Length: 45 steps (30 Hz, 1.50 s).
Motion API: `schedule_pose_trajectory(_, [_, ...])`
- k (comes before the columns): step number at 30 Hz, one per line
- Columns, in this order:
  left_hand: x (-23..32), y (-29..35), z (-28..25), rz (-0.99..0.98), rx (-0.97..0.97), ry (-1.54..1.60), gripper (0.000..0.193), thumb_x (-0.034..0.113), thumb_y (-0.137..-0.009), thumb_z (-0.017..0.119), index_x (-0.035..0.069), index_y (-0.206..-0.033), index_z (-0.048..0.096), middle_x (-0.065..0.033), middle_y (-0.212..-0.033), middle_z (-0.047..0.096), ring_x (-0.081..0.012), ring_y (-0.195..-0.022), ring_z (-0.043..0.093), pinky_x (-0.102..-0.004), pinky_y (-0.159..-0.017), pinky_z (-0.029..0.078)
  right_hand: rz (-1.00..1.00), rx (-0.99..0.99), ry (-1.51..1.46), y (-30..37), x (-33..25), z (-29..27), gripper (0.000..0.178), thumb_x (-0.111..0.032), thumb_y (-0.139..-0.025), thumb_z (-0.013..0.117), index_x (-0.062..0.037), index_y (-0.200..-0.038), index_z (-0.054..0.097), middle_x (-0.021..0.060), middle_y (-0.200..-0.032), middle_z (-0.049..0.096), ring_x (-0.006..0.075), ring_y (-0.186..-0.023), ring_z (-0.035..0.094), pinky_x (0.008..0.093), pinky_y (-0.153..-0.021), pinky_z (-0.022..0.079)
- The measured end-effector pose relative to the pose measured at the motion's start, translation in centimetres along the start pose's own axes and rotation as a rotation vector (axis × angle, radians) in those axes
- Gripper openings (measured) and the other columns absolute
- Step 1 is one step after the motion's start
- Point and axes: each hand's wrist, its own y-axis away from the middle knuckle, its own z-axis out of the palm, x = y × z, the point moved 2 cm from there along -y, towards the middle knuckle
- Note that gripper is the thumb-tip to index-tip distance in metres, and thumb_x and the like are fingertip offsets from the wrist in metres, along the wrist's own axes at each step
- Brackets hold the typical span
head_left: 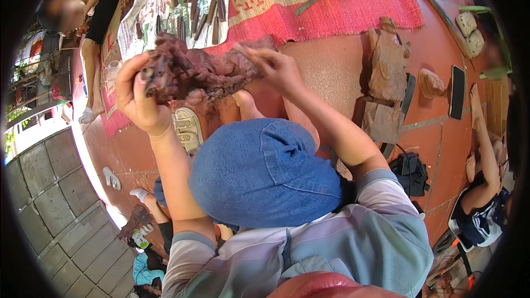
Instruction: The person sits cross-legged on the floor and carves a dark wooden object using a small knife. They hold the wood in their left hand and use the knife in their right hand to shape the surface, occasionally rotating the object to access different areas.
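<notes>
I hold up a dark reddish-brown carved wooden piece (199,72) with a rough, knobbly surface, using both hands. My left hand (141,99) grips its left end, fingers wrapped around it. On the right end, my right hand (276,69) pinches the wood with thumb and fingers. A rounded blue denim cloth shape (265,171) sits just below my forearms. A foot in a pale sandal (187,128) shows under the piece.
Several dark carving tools (187,5) lie on a printed sheet over a red woven mat (331,5). Brown wood carvings (386,72), a dark phone (457,92) and a black bag (411,172) rest on the red tiled floor. One person sits upper left (83,0), another at right (486,187).
</notes>
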Motion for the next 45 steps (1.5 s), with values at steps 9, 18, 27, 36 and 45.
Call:
schedule_pose_trajectory(9, [-0.2, -0.4, -0.3, 0.057, -0.002, -0.054, 0.025, 0.009, -0.085, 0.05, -0.007, -0.1, 0.061, -0.0142, -0.101, 0.062, -0.0182, -0.091, 0.058, -0.0296, -0.086, 0.044, -0.066, -0.057, 0.355, -1.2, 2.2, -0.1, 0.022, -0.038, -0.087, 0.057, -0.0229, -0.094, 0.071, 0.0133, -0.084, 0.066, 0.0346, -0.077, 0.063, 0.0424, -0.068, 0.051])
schedule_pose_trajectory(18, [0.6, -1.1, 0.6, 0.06, -0.068, -0.169, 0.03, 0.015, -0.085, 0.05, -0.006, -0.103, 0.059, -0.0119, -0.1, 0.06, -0.0179, -0.092, 0.058, -0.0292, -0.086, 0.044, -0.227, -0.379, 0.801, -1.4, 3.3, -0.5, 0.022, -0.032, -0.083, 0.061, -0.0223, -0.102, 0.068, 0.0109, -0.083, 0.068, 0.0299, -0.069, 0.066, 0.0414, -0.061, 0.051])
schedule_pose_trajectory(27, [4.1, -1.0, 2.4, -0.048, 0.026, -0.375, 0.02, 0.007, -0.085, 0.052, 0.001, -0.095, 0.068, -0.007, -0.092, 0.066, -0.0161, -0.087, 0.06, -0.0299, -0.082, 0.046, -0.137, -0.254, 0.469, -2.7, 3.1, 3.3, 0.029, -0.028, -0.092, 0.045, -0.0169, -0.111, 0.064, 0.0134, -0.086, 0.066, 0.0357, -0.079, 0.062, 0.0446, -0.071, 0.05])
schedule_pose_trajectory(36, [2.5, -0.3, 3.3, 0.01, 0.147, -0.19, 0.021, -0.005, -0.077, 0.05, 0.0, -0.083, 0.069, -0.0092, -0.079, 0.064, -0.0147, -0.072, 0.06, -0.0253, -0.067, 0.047, 0.018, -0.181, 0.446, -0.6, 4.4, 1.3, 0.025, -0.029, -0.09, 0.056, -0.0155, -0.105, 0.069, 0.0181, -0.095, 0.065, 0.0366, -0.088, 0.063, 0.0411, -0.074, 0.05])
schedule_pose_trajectory(45, [2.8, -0.4, 3.4, 0.055, 0.169, -0.256, 0.022, -0.006, -0.074, 0.05, 0.001, -0.081, 0.07, -0.0088, -0.075, 0.063, -0.0146, -0.069, 0.06, -0.0254, -0.064, 0.048, 0.019, -0.209, 0.516, -3.7, 2.4, 3.7, 0.026, -0.025, -0.092, 0.053, -0.0089, -0.107, 0.067, 0.0232, -0.094, 0.063, 0.0365, -0.088, 0.064, 0.0393, -0.074, 0.05])
